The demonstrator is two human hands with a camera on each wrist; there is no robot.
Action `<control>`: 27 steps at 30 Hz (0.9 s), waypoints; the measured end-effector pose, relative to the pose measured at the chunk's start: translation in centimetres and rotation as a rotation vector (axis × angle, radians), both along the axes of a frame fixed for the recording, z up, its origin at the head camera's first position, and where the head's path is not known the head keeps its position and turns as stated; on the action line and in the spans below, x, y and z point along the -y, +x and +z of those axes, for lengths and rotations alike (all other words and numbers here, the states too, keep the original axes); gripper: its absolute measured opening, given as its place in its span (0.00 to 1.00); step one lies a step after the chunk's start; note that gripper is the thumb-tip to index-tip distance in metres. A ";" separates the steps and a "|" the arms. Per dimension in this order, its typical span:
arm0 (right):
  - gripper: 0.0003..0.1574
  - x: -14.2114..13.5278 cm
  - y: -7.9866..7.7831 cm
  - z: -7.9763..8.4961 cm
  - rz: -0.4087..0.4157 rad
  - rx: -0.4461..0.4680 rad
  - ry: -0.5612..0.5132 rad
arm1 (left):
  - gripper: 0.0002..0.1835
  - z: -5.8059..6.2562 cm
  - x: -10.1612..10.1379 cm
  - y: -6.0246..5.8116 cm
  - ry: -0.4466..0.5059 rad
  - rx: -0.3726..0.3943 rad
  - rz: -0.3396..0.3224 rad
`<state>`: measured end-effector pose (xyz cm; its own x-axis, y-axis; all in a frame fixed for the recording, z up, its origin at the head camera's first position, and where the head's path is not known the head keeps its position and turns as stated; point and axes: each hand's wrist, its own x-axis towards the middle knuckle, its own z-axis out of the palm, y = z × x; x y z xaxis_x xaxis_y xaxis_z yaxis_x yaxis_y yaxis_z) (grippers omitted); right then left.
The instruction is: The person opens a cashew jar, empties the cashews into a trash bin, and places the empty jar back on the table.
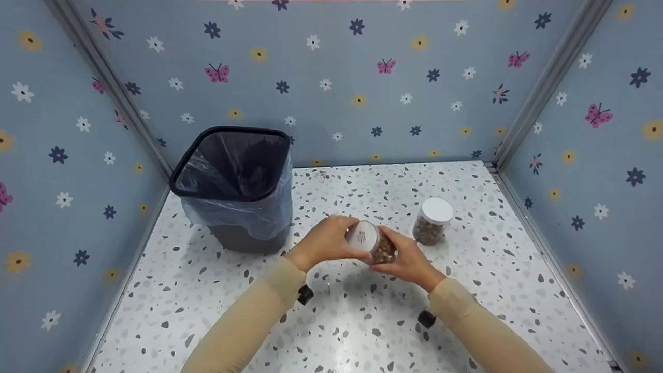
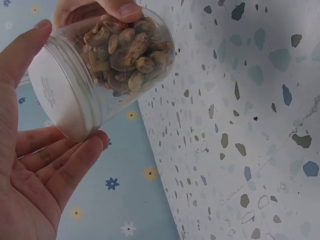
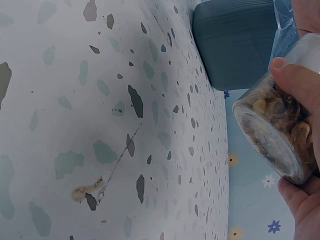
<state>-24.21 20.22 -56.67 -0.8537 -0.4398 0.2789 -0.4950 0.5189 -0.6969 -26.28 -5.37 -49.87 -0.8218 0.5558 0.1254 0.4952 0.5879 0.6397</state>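
Note:
Tilted on its side above the table is a clear jar of brown nuts (image 1: 384,249), its flat white lid (image 1: 362,235) turned toward the left. My left hand (image 1: 331,239) grips the lid end, with the thumb on one side and the fingertips on the other. Around the jar's body my right hand (image 1: 409,260) is wrapped, thumb across the plastic near the base. Nuts (image 2: 125,52) gather along one side of the jar in the left wrist view. In the right wrist view the round jar base (image 3: 267,140) faces the table side.
A second jar (image 1: 429,230) with a white lid stands upright to the right. At the back left is a dark bin (image 1: 248,241) with a clear bag over its rim. Patterned panels (image 1: 331,103) border the speckled table (image 1: 217,305). A small brown fragment (image 3: 85,192) lies on it.

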 end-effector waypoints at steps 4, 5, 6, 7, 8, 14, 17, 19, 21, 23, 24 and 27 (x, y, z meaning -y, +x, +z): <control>0.60 0.0 -0.1 0.0 -0.003 0.005 -0.009 | 0.37 0.0 -0.1 0.1 -0.009 0.000 0.017; 0.60 0.0 -0.1 0.0 -0.002 0.004 -0.010 | 0.38 0.1 -0.1 0.1 -0.013 0.000 0.022; 0.60 0.0 -0.1 0.0 0.000 0.003 -0.012 | 0.40 0.1 -0.1 0.1 -0.018 0.002 0.025; 0.60 0.0 -0.1 -0.1 0.001 0.002 -0.015 | 0.41 0.1 -0.1 0.1 -0.024 0.004 0.027; 0.60 0.0 -0.1 -0.1 0.001 0.002 -0.017 | 0.42 0.2 -0.1 0.1 -0.029 0.005 0.029; 0.61 0.0 -0.2 0.1 -0.004 0.007 -0.025 | 0.55 0.5 0.3 -0.1 -0.056 0.009 0.003; 0.61 0.0 -0.2 0.2 -0.004 0.003 -0.032 | 0.59 0.6 0.7 -0.4 -0.049 -0.004 -0.064; 0.61 0.0 -0.2 0.2 -0.001 -0.002 -0.032 | 0.59 0.7 0.9 -0.6 -0.037 -0.009 -0.124; 0.60 0.0 -0.2 0.2 0.003 -0.004 -0.035 | 0.58 0.8 1.1 -0.8 -0.024 0.004 -0.174; 0.60 0.0 -0.2 0.2 0.005 -0.004 -0.035 | 0.58 1.1 1.3 -0.8 -0.024 0.024 -0.210; 0.60 0.0 -0.2 0.1 0.005 -0.004 -0.034 | 0.58 1.2 1.4 -0.9 -0.027 0.032 -0.224; 0.59 0.0 -0.1 0.1 0.003 -0.004 -0.035 | 0.58 1.6 1.5 -0.9 -0.048 0.057 -0.251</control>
